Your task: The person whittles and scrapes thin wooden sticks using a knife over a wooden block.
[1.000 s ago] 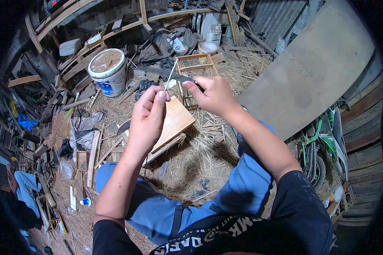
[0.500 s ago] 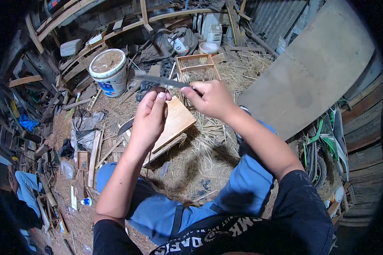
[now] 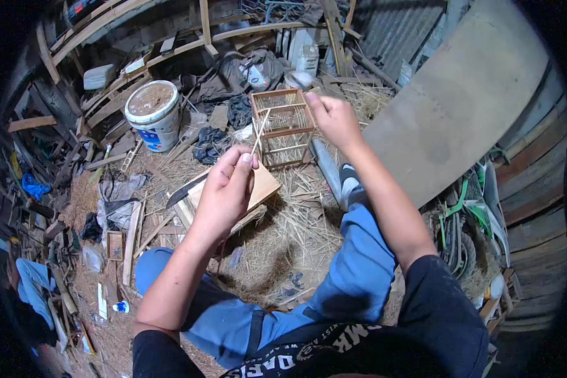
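A thin pale stick (image 3: 261, 131) slants up from between the thumb and fingers of my left hand (image 3: 232, 178). My right hand (image 3: 337, 123) is farther right, apart from the stick, in a fist around a knife (image 3: 305, 79). Its blade points away from me and is hard to make out. Below and beyond my left hand is a wooden block (image 3: 264, 188) on the ground. A dark blade (image 3: 184, 191) lies at the block's left side. Just past the stick stands a small wooden cage (image 3: 288, 129) with thin bars.
A white bucket (image 3: 152, 116) filled with brownish material stands at the back left. On the right leans a large board (image 3: 447, 107), with a green and white motorbike (image 3: 469, 217) beside it. Straw, wood scraps and plastic bags cover the floor. My legs frame the block.
My right hand has swung away to the right and up with the knife, off the stick. The stick now stands more upright in my left hand. The view has shifted slightly.
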A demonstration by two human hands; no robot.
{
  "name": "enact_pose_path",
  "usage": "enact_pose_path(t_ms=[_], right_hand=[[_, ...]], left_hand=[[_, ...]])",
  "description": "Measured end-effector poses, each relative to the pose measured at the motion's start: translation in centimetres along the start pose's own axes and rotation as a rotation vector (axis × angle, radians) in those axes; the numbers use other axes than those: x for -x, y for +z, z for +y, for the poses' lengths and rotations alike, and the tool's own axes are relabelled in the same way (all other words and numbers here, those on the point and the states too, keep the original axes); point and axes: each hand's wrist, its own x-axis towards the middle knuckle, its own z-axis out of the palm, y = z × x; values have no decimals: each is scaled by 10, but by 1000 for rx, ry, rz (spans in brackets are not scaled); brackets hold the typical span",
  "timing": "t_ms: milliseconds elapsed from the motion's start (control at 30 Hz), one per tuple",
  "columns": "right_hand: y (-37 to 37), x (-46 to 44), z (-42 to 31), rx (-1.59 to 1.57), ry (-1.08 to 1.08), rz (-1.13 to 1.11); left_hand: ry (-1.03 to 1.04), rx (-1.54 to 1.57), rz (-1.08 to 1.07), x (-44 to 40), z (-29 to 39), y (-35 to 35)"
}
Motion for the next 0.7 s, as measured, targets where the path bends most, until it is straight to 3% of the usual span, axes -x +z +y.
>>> enact_pose_path(t_ms=[133,167,233,300,367,400,533,600,633,700], right_hand=[[11,28,-44,-4,-71,-209],[18,35,-50,-7,-70,-213],[33,45,-54,45,-328,-195],[39,46,-52,-52,-329,-208],[33,37,-51,129,-186,-195],[35,25,-39,48,-8,-189],[30,0,19,166,190,-190],[44,-2,49,-185,302,-100],[44,-1,38,-186,294,-121],[43,7,21,-385,526,-230]], left_hand=[[-19,19,44,-10,-15,-16],[-51,26,51,-11,-15,-18],[-52,25,54,-11,-15,-17],[-97,108,28,-9,-14,-18],[-89,98,-21,-11,-20,-26],[-82,88,-80,-12,-23,-28],[9,169,-141,-3,-15,-17],[131,173,-41,-11,-21,-27],[229,163,10,-21,-30,-35],[336,302,102,-44,-50,-61]])
